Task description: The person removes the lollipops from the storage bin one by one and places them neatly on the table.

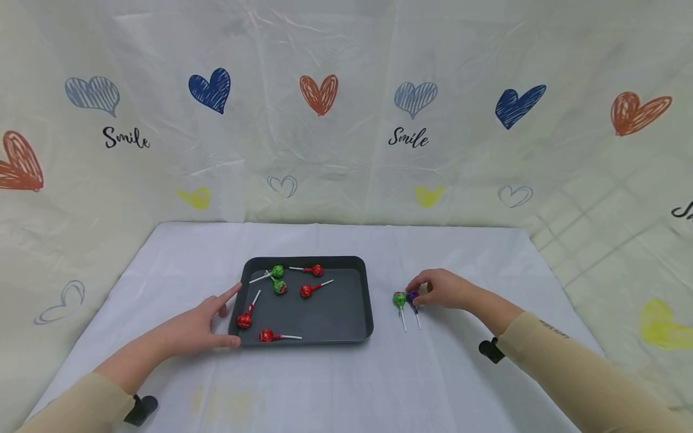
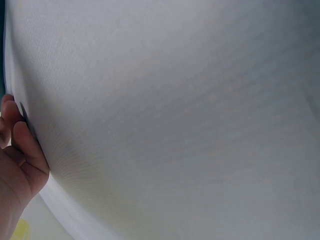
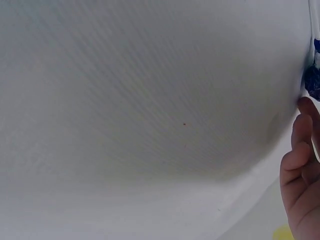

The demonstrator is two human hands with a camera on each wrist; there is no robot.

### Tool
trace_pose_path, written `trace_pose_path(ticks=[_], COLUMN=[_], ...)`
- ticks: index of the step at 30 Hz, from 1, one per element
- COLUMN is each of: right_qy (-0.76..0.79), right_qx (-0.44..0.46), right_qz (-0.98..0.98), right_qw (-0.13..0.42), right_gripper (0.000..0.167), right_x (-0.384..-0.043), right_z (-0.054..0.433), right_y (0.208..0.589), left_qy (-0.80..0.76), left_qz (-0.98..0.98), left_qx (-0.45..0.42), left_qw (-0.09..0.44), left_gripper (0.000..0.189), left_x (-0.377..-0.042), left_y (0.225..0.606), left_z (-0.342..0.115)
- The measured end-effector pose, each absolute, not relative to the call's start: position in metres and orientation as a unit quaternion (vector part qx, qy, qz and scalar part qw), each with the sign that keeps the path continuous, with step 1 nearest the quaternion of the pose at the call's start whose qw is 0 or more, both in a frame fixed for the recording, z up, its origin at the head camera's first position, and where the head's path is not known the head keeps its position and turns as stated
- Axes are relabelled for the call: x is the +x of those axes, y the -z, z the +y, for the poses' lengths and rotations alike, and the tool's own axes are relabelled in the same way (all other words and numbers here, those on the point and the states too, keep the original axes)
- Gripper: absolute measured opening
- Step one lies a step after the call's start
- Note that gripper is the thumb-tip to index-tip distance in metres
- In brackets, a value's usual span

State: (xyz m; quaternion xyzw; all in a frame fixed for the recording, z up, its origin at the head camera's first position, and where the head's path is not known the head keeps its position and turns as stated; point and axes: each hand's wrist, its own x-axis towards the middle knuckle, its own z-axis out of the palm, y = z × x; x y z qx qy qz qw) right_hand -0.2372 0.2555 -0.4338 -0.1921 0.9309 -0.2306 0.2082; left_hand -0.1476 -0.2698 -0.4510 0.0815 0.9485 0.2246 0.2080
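A dark grey tray (image 1: 335, 313) holds several lollipops, red ones such as the lollipop (image 1: 306, 291) and two green ones, including the lollipop (image 1: 279, 287). My left hand (image 1: 197, 325) is at the tray's left side, index finger and thumb spread and touching its rim. To the right of the tray, a green lollipop (image 1: 399, 299) and a purple lollipop (image 1: 414, 299) lie side by side, sticks towards me. My right hand (image 1: 444, 288) pinches the purple lollipop's head between thumb and index finger. In the right wrist view, the purple lollipop (image 3: 313, 82) shows just beyond the fingertips.
A white cloth (image 1: 335, 385) covers the table. Behind it hangs a pale sheet (image 1: 346, 156) printed with hearts and the word Smile. A dark wrist device (image 1: 491, 350) sits under the right sleeve, and another such device (image 1: 142, 410) under the left.
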Motion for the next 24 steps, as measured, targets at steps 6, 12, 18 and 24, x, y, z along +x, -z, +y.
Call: trace_pose_path(ticks=[6, 12, 18, 24], right_qy=[0.211, 0.176, 0.167, 0.174], right_qx=[-0.195, -0.208, -0.224, -0.226], right_qz=[0.937, 0.945, 0.943, 0.939], right_qw=[0.201, 0.18, 0.181, 0.191], right_gripper=[0.022, 0.022, 0.029, 0.031], right_x=[-0.235, -0.2352, -0.2374, -0.2358], right_z=[0.2537, 0.2525, 0.2496, 0.2505], right_y=[0.4314, 0.429, 0.4316, 0.4315], left_qy=[-0.224, -0.226, -0.226, -0.226], left_qz=[0.948, 0.948, 0.947, 0.947], left_qx=[0.081, 0.081, 0.078, 0.077], left_qw=[0.211, 0.21, 0.213, 0.213], left_gripper=[0.118, 0.118, 0.118, 0.118], left_x=[-0.1485, -0.1484, -0.148, -0.1478], left_y=[0.4526, 0.452, 0.451, 0.4509], left_z=[-0.2705, -0.2705, -0.2699, -0.2697])
